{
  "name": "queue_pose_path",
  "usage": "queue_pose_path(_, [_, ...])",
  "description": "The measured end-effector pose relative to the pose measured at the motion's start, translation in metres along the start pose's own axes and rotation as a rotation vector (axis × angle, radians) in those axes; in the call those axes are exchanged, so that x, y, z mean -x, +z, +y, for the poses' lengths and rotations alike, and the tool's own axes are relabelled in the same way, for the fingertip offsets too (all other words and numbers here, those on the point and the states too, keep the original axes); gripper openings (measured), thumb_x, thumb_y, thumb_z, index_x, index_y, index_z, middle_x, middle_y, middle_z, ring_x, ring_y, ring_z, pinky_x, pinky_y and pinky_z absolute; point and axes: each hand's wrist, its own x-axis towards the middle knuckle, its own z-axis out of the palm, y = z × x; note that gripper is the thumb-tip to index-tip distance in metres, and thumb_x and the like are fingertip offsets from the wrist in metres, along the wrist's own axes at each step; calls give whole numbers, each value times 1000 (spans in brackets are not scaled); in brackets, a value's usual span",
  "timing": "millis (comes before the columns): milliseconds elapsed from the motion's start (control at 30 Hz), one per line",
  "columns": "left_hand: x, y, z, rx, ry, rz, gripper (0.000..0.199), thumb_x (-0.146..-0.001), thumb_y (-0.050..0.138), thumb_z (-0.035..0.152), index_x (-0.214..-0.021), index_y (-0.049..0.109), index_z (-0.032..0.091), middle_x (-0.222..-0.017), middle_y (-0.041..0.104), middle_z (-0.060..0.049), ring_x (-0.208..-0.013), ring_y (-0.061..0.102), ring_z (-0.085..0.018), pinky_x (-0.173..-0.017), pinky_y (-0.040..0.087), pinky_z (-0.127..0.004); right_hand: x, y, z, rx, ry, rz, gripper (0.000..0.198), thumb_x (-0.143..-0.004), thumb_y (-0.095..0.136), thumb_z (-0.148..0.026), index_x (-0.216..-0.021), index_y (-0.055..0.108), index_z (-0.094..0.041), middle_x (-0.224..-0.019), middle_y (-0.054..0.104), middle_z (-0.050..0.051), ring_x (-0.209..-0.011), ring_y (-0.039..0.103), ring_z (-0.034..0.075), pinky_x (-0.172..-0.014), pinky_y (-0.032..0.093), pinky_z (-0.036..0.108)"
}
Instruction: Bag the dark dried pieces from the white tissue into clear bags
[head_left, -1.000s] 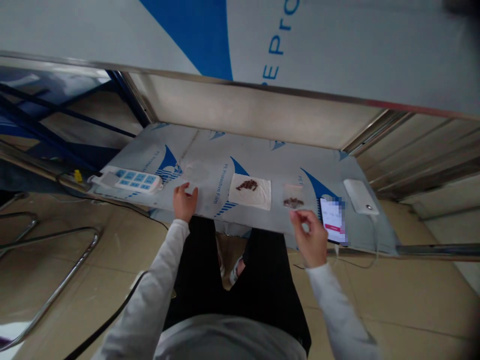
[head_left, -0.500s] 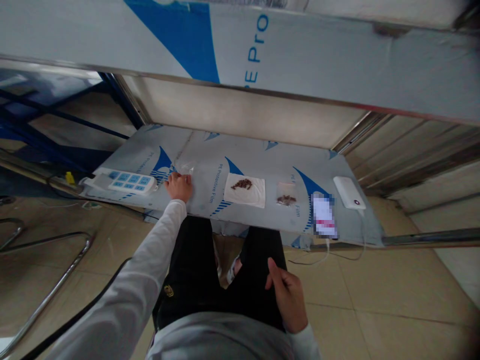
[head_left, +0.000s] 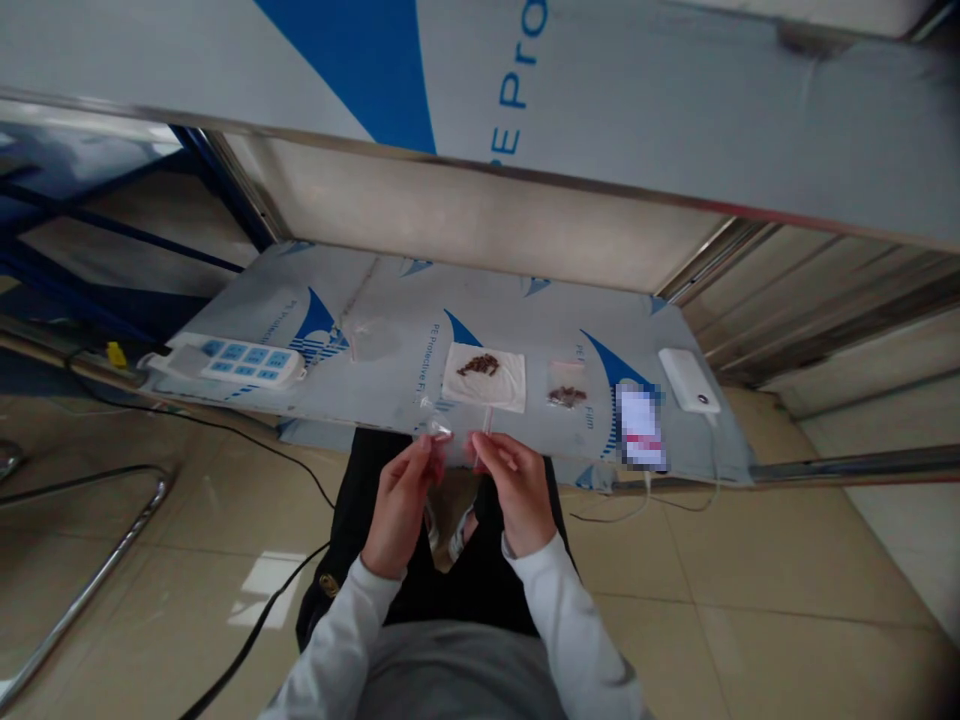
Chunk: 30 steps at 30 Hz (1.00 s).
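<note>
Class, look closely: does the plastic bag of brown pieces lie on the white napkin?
No, the plastic bag lies on the tabletop, right of the napkin.

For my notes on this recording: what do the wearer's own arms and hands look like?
The left hand and right hand are bare, with no gloves. Each arm is covered by a long, whitish fabric sleeve, the left sleeve and right sleeve both reaching the wrist. I see no printed markings on either sleeve.

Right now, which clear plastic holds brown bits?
The bag between the white sheet and phone; film right of the power strip and plastic at the left hand show none.
</note>
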Motion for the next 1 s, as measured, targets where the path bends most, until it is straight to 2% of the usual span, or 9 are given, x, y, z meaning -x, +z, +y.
queue_pose_path(133, [11, -12, 5, -372, 209, 310, 29, -85, 53, 43, -92, 63, 17, -65, 53, 3, -60, 47, -10, -57, 39, -21, 10, -8, 4, 157, -101, 66, 24, -78, 66, -39, -79, 70, -15, -73, 73, 6, -66, 66, 18, -61, 51, 27])
queue_pose_path(200, [18, -9, 10, -573, 332, 370, 23, -86, 53, 41, -88, 60, 18, -67, 54, 3, -63, 50, -11, -61, 41, -21, 17, -9, 3, 348, -228, 83, 18, -81, 63, -34, -81, 72, -17, -76, 73, 6, -65, 65, 17, -62, 51, 27])
queue_pose_path(300, [27, 3, 18, -756, 339, 149, 22, -80, 62, 41, -84, 62, 19, -74, 64, -1, -67, 59, -13, -65, 46, -23, 28, -8, -3, 632, -425, 67, 15, -84, 58, -23, -84, 73, -20, -81, 72, 6, -71, 65, 18, -68, 51, 29])
queue_pose_path(400, [29, 12, 19, -763, 248, 3, 23, -78, 64, 41, -88, 68, 20, -78, 70, -2, -69, 65, -15, -67, 50, -24, 33, -8, -6, 792, -495, 23, 17, -83, 57, -15, -82, 73, -21, -78, 71, 7, -72, 64, 20, -69, 51, 31])
queue_pose_path(500, [28, 9, 15, -721, 157, -46, 26, -81, 60, 41, -91, 72, 19, -78, 73, -3, -71, 67, -17, -66, 52, -24, 33, -14, -3, 796, -457, -36, 17, -82, 60, -13, -87, 73, -22, -82, 72, 6, -74, 65, 20, -70, 52, 31])
queue_pose_path(667, [24, -1, 8, -634, 75, -102, 27, -81, 59, 39, -90, 72, 17, -73, 72, -3, -70, 67, -17, -65, 51, -24, 31, -24, 3, 570, -324, -135, 13, -78, 68, -20, -90, 74, -23, -87, 73, 5, -77, 67, 18, -69, 53, 26])
queue_pose_path(800, [22, -2, 7, -592, 43, -92, 25, -79, 61, 39, -81, 69, 16, -72, 72, -4, -64, 65, -15, -60, 50, -23, 34, -24, 4, 411, -215, -166, 16, -83, 63, -28, -89, 75, -20, -83, 73, 5, -73, 66, 17, -65, 52, 25])
queue_pose_path(900, [20, -4, 11, -644, 49, -145, 25, -81, 59, 39, -79, 68, 16, -72, 72, -4, -62, 64, -15, -59, 49, -23, 35, -25, 9, 312, -90, -175, 26, -86, 58, -35, -82, 74, -15, -73, 71, 4, -67, 64, 16, -60, 50, 24])
queue_pose_path(1000, [20, -7, 16, -783, 75, -217, 23, -82, 57, 38, -81, 69, 18, -75, 73, -3, -63, 65, -15, -61, 49, -23, 36, -29, 18, 298, -21, -108, 35, -86, 55, -40, -73, 73, -13, -63, 69, 4, -59, 62, 15, -53, 48, 23])
